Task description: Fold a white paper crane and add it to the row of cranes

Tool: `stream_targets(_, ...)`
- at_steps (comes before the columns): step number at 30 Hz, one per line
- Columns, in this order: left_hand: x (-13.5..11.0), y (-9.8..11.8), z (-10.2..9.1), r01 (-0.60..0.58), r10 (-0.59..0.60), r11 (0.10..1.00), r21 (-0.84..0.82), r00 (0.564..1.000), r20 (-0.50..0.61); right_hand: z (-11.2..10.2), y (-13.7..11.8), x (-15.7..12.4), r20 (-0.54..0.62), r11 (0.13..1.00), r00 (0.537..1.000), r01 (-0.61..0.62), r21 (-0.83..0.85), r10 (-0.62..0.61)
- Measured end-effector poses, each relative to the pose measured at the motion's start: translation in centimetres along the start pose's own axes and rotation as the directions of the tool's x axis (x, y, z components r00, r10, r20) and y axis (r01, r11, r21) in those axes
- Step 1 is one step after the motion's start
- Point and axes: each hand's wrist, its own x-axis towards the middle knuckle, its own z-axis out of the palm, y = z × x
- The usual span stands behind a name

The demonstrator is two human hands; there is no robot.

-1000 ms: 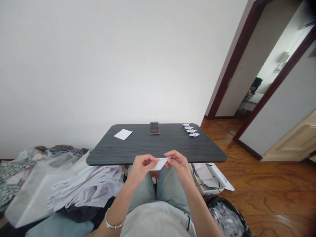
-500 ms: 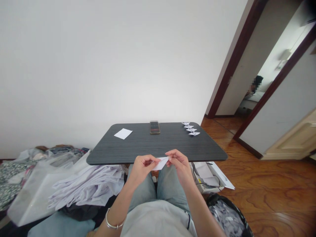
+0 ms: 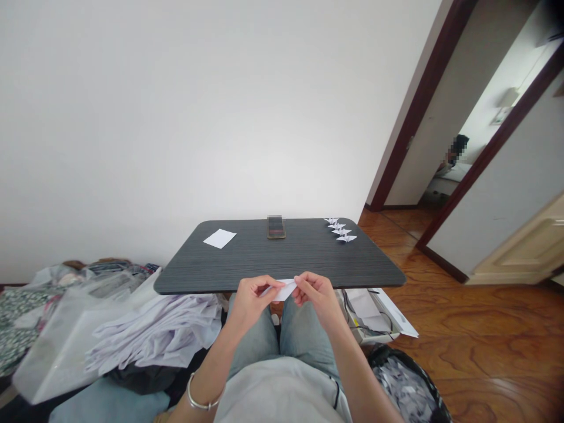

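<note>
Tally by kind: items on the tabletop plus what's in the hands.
Folded paper birds: 4
Flat white paper (sheet or stack, counted once): 1
Phone: 1
Held folded paper: 1
Total: 7

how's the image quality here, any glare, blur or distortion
In the head view: white wall brighter mid-frame than at far left, pale glare on the wooden floor at lower right, mosaic blocks over the smartphone, creases on the folded paper hard to make out.
</note>
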Motion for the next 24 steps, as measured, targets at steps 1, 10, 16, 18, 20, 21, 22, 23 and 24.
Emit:
stream_targets(1, 0.0, 0.0, 0.0, -0.006, 0.006, 1.000, 0.015, 1.000, 0.001, 0.0, -0.2, -0.1, 0.006, 1.000, 1.000, -0.010, 0.000, 0.010)
stream_targets(10, 0.0, 0.9, -0.3, -0.025, 0.020, 0.993, 0.112, 0.999, 0.049, -0.4, -0.7, -0.3, 0.057, 0.998, 0.997, -0.050, 0.026, 0.048)
stream_targets(16, 0.0, 1.1, 0.0, -0.032, 0.027, 0.997, 0.070, 0.997, 0.067, -0.1, -1.0, -0.3, 0.068, 0.997, 0.995, -0.071, 0.021, 0.069)
stream_targets(18, 0.0, 1.0, 0.1, -0.032, 0.029, 0.999, 0.042, 0.997, 0.075, 0.1, -1.2, -0.4, 0.079, 0.996, 0.993, -0.093, 0.016, 0.091)
stream_targets(20, 0.0, 0.9, 0.1, -0.027, 0.024, 0.999, 0.030, 0.997, 0.078, 0.2, -1.2, -0.4, 0.085, 0.994, 0.991, -0.107, 0.010, 0.105)
stream_targets(21, 0.0, 0.9, 0.0, -0.027, 0.024, 0.999, 0.036, 0.997, 0.077, 0.2, -1.2, -0.4, 0.087, 0.994, 0.990, -0.108, 0.007, 0.107)
stream_targets(22, 0.0, 0.9, 0.0, -0.031, 0.027, 0.998, 0.049, 0.997, 0.075, 0.2, -1.1, -0.4, 0.089, 0.994, 0.990, -0.107, 0.005, 0.106)
stream_targets(23, 0.0, 0.9, 0.0, -0.039, 0.034, 0.997, 0.069, 0.997, 0.074, 0.2, -1.0, -0.4, 0.091, 0.995, 0.990, -0.104, 0.005, 0.103)
stream_targets(24, 0.0, 0.9, -0.1, -0.048, 0.042, 0.995, 0.089, 0.996, 0.074, 0.2, -0.9, -0.4, 0.092, 0.995, 0.991, -0.099, 0.005, 0.099)
